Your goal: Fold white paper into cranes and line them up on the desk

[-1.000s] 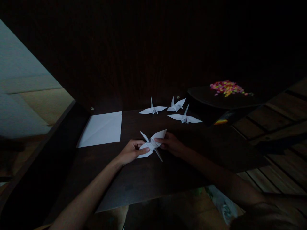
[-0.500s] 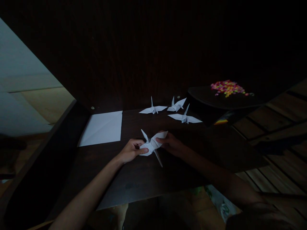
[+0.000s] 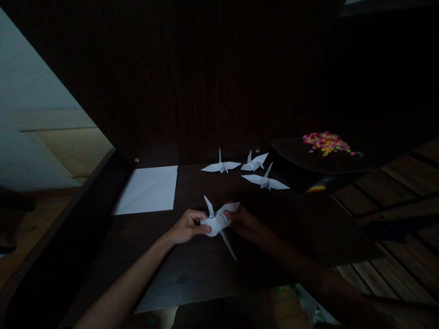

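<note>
Between my two hands is a white paper crane (image 3: 216,222), held just above the dark tabletop. My left hand (image 3: 187,226) pinches its left wing, thumb on top and fingers underneath. The right wing is gripped by my right hand (image 3: 242,221), whose fingers are mostly hidden behind the paper. One thin point of the crane sticks up and away from me; the other slants down toward me. Beyond my hands stand three more folded cranes: one at the left (image 3: 222,167), one at the back right (image 3: 255,161) and a nearer one (image 3: 265,181).
White paper sheets (image 3: 147,189) with a diagonal crease lie at the left of the dark table (image 3: 164,274). A rounded dark shelf (image 3: 288,153) at the right bears a heap of small colourful pieces (image 3: 327,142). A dark panel (image 3: 206,82) rises behind; wooden slats (image 3: 387,274) are at right.
The whole scene sits slightly lower as my view tilts up. Both hands keep hold of the crane, whose near point now reaches a little further toward me.
</note>
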`<state>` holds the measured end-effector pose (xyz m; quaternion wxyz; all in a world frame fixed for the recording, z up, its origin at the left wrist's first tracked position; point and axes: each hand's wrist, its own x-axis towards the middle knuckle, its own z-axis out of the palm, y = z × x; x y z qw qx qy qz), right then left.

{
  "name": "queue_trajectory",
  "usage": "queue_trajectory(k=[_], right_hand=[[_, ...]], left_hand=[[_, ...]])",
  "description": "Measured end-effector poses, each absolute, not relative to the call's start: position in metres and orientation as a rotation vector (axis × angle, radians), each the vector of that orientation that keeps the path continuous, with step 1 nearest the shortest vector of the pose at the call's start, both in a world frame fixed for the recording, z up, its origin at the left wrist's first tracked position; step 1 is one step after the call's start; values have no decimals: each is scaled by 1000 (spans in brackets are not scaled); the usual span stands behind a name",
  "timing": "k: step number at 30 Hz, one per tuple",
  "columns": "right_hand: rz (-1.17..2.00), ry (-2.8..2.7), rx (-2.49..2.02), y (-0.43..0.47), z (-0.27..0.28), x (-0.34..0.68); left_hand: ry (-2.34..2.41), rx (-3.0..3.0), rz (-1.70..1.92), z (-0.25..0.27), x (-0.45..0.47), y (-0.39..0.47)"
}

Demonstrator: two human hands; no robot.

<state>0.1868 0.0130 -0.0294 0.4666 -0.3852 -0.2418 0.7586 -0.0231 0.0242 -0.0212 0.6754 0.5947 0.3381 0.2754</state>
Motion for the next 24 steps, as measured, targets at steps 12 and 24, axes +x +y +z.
queue_trajectory(k=[12,24], right_hand=[[1911,-514,-908,12,-41,186],[1876,-580,-917,12,-40,187]], left_hand=[[721,1317,632,-24,-22,27],[739,1305,588,-25,-25,28]])
